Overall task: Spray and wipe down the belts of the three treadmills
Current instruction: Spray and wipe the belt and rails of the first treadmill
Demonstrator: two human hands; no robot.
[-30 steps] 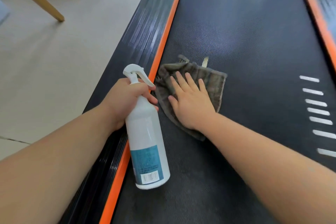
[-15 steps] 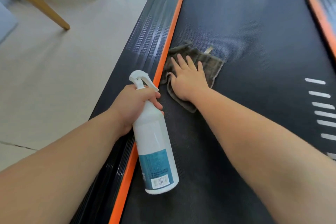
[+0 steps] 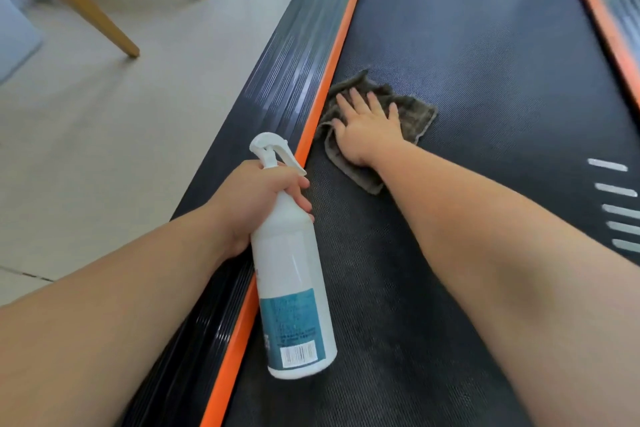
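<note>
Fingers (image 3: 356,97) of the right hand (image 3: 367,132) are observed straight and spread, pressed flat on a grey-brown cleaning cloth (image 3: 417,118); nothing is pinched. The cloth is located on the treadmill belt (image 3: 485,62), at its left edge, just beside the orange trim strip (image 3: 325,97). The left hand (image 3: 252,198) is curled round the neck of a white spray bottle (image 3: 294,274), below the trigger head, and the bottle is held tilted over the belt edge.

The cloth is judged soft, limp and light. It is bunched at its corners and is better driven under a flat palm than gripped. The belt is judged firm and textured, so some drag is to be expected. The bottle is judged to be rigid, smooth plastic. Its fill level cannot be told. The neck is considered the surest hold.
</note>
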